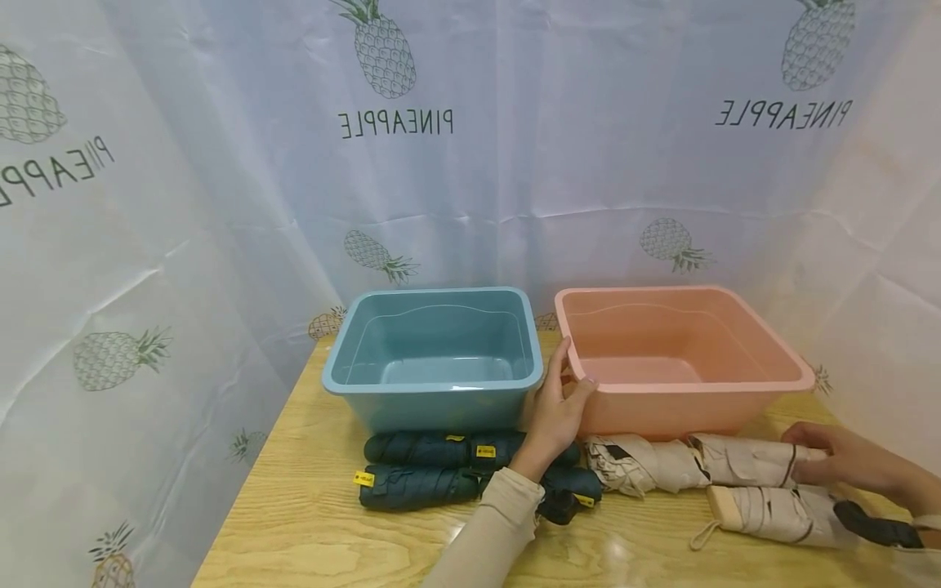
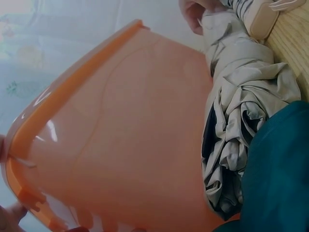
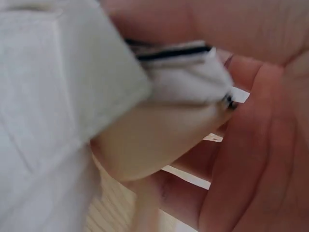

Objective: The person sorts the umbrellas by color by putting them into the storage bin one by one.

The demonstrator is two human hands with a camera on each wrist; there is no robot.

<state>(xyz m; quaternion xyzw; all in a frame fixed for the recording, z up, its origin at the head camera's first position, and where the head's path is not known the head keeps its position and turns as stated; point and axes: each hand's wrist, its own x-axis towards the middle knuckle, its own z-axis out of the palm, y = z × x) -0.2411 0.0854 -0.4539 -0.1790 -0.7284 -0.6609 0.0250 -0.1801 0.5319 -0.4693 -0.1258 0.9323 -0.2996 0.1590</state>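
Note:
My left hand point(image 1: 556, 412) grips the near left corner of the pink basin point(image 1: 684, 400), thumb over its rim. In the left wrist view only fingertips show at the orange-looking rim point(image 2: 53, 111). My right hand point(image 1: 845, 461) holds the right end of a beige folded umbrella point(image 1: 750, 460) lying before that basin. In the right wrist view, fingers curl around its pale end cap point(image 3: 159, 140). Another crumpled beige umbrella point(image 1: 647, 464) lies to its left, end to end. A third beige umbrella point(image 1: 782, 514), with a cord loop, lies nearer me, partly beneath my right wrist.
A blue basin point(image 1: 434, 400) stands left of the pink one. Several dark folded umbrellas point(image 1: 419, 486) with yellow tags lie in two rows before it, partly behind my left forearm. A pineapple-print curtain point(image 1: 507, 163) hangs behind and beside the wooden table point(image 1: 294, 506).

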